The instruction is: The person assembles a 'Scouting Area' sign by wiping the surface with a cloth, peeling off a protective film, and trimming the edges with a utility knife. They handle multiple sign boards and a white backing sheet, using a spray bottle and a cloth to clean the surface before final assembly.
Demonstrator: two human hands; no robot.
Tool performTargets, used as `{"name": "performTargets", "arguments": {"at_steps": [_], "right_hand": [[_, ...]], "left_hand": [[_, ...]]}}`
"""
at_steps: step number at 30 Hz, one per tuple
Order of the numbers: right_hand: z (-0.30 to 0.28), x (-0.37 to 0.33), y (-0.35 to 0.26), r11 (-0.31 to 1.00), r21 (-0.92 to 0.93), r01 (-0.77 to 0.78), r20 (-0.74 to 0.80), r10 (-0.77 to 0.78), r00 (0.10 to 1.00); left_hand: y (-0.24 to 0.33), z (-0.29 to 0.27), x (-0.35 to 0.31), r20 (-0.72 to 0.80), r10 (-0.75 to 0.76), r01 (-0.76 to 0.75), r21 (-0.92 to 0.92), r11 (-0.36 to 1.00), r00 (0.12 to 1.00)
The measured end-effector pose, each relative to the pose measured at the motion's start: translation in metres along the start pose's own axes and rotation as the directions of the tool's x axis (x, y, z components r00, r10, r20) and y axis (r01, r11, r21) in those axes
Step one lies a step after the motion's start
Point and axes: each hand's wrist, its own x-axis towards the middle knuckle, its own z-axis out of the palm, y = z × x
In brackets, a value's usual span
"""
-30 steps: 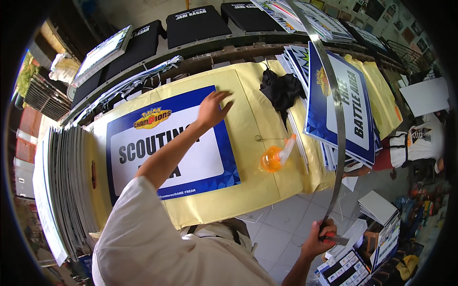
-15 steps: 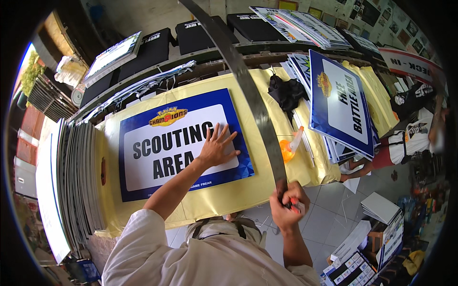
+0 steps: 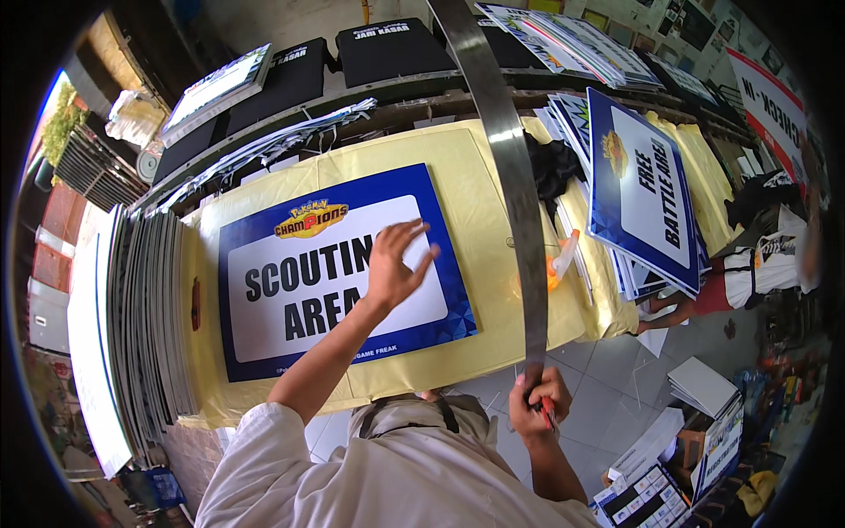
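Observation:
A blue-bordered sign board (image 3: 299, 273) with a white middle and a yellow emblem lies flat on the yellow-covered table (image 3: 466, 194). Over its right part is my left hand (image 3: 396, 268), fingers bent and apart, holding nothing; it looks slightly raised off the surface. My right hand (image 3: 539, 409), by the table's front edge, is closed round the near end of a long steel straightedge (image 3: 510, 158). That strip slants up and away across the table's right side. A small red-and-black tool (image 3: 548, 412), its kind unclear, is held in the same grip.
Stacked boards (image 3: 145, 317) stand at the left. Right of the straightedge are an orange spray bottle (image 3: 563, 260), black cloth (image 3: 556, 167) and another blue sign (image 3: 641, 189). Folded black shirts (image 3: 383, 53) lie on the far rack. Another person (image 3: 761, 255) is at the far right.
My left hand has gone from lying spread on the sign to lifted, bent fingers. The straightedge stands more upright in my right hand, its far end shifted right. The view has shifted slightly.

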Motion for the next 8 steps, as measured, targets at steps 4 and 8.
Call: {"name": "performTargets", "arguments": {"at_steps": [4, 8], "right_hand": [[-0.003, -0.043, 0.006, 1.0, -0.014, -0.021, 0.041, 0.022, 0.999], [0.007, -0.074, -0.005, 0.992, 0.087, -0.096, 0.096, 0.088, 0.992]], "left_hand": [[0.093, -0.056, 0.032, -0.029, -0.144, 0.042, -0.883, 0.467, 0.989], [0.167, -0.099, 0.021, 0.103, -0.028, 0.102, -0.838, 0.536, 0.994]]}}
